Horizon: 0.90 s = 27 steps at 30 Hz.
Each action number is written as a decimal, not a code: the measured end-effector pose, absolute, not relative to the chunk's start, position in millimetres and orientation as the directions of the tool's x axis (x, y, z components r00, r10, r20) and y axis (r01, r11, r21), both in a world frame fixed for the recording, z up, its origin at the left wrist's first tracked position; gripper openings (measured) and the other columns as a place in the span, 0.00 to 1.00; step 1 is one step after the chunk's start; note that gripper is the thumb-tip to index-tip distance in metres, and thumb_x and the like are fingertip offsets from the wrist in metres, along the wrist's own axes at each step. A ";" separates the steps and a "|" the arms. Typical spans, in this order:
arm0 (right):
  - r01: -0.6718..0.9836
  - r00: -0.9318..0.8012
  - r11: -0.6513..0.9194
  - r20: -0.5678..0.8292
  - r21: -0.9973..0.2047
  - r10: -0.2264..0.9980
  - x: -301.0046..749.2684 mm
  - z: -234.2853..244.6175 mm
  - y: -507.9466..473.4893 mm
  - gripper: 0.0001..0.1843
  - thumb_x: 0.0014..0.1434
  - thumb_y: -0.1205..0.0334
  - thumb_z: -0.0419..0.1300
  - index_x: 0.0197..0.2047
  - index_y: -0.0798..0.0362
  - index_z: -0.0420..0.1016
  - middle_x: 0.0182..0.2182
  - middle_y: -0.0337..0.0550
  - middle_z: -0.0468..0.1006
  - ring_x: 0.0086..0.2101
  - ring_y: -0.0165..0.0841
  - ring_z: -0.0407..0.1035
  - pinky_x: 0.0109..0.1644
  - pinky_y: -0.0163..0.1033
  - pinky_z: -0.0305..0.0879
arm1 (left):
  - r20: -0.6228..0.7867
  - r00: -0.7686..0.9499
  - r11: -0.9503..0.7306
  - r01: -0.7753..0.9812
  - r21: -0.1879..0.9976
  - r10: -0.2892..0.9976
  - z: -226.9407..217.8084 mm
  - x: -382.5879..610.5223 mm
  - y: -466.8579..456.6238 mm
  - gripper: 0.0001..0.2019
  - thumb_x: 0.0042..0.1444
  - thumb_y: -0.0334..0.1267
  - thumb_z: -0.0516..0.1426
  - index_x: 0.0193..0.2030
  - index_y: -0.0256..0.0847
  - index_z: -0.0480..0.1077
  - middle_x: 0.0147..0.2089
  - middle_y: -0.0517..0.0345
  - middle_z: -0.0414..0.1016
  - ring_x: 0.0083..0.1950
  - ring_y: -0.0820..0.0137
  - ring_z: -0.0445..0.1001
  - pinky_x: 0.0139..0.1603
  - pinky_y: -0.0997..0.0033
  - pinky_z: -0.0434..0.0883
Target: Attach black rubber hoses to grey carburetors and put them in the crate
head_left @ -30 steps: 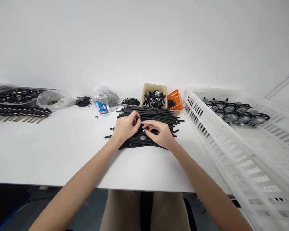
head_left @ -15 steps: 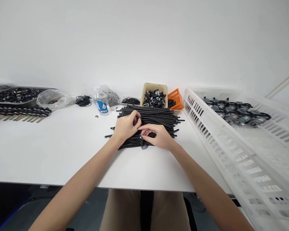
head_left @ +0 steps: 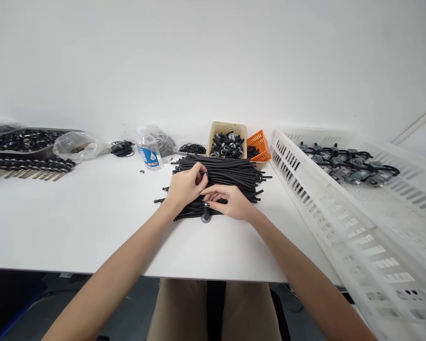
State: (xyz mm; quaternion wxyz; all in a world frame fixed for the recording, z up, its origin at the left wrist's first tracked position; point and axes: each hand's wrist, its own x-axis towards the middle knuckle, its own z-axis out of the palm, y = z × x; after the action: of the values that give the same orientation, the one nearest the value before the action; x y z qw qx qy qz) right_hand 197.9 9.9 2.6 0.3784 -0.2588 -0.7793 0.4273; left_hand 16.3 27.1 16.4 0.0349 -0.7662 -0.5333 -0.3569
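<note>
Over a pile of black rubber tubes [head_left: 230, 173] my two hands work close together. My left hand [head_left: 186, 187] is closed in a pinch, thumb against forefinger; whatever is between the fingertips is too small to make out. My right hand [head_left: 230, 201] is closed too, its fingertips on a short black fitting with a round grey end [head_left: 206, 217]. That end points toward me, over the near edge of the pile. The fingers of both hands almost touch, and part of the fitting is hidden behind them.
Behind the pile stand a cream tub of similar fittings [head_left: 213, 137] and an orange basket [head_left: 264, 147]. A clear bottle [head_left: 149, 152] is to the left. A long white crate [head_left: 305, 189] with assembled parts flanks my right arm. Far left lies a metal tray [head_left: 49, 151].
The fitting's grey end has swung slightly left and shows more plainly. My right hand has shifted a little left; my left hand has hardly moved.
</note>
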 end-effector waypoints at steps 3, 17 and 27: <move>0.110 -0.594 0.529 0.371 -0.841 0.714 196.9 3.9 8.2 0.17 0.55 0.71 0.61 0.48 0.53 0.79 0.36 0.42 0.81 0.36 0.30 0.75 0.46 0.39 0.75 | 0.578 0.175 -0.426 0.841 0.333 0.797 16.7 16.7 26.5 0.07 0.60 0.40 0.52 0.42 0.44 0.68 0.25 0.66 0.72 0.25 0.72 0.71 0.30 0.74 0.62; 0.125 -0.573 0.555 0.397 -0.822 0.717 201.4 11.4 6.8 0.19 0.55 0.69 0.60 0.51 0.52 0.79 0.34 0.40 0.82 0.32 0.28 0.72 0.40 0.35 0.72 | 0.572 0.177 -0.425 0.841 0.335 0.801 16.0 16.9 26.1 0.06 0.60 0.40 0.52 0.41 0.44 0.68 0.24 0.66 0.72 0.26 0.72 0.71 0.30 0.73 0.62; 0.189 -0.586 0.590 0.392 -0.785 0.709 204.3 13.2 9.0 0.19 0.54 0.71 0.60 0.48 0.52 0.80 0.32 0.39 0.80 0.31 0.27 0.70 0.39 0.34 0.70 | 0.582 0.181 -0.426 0.847 0.318 0.793 16.1 16.6 26.7 0.07 0.61 0.40 0.52 0.42 0.44 0.68 0.24 0.66 0.73 0.26 0.72 0.72 0.30 0.73 0.62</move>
State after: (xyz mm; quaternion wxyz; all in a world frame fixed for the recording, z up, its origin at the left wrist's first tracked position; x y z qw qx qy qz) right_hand 204.3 9.0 13.2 0.3619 -0.2756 -0.8148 0.3594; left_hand 16.6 26.7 16.1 0.0382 -0.7673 -0.5343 -0.3526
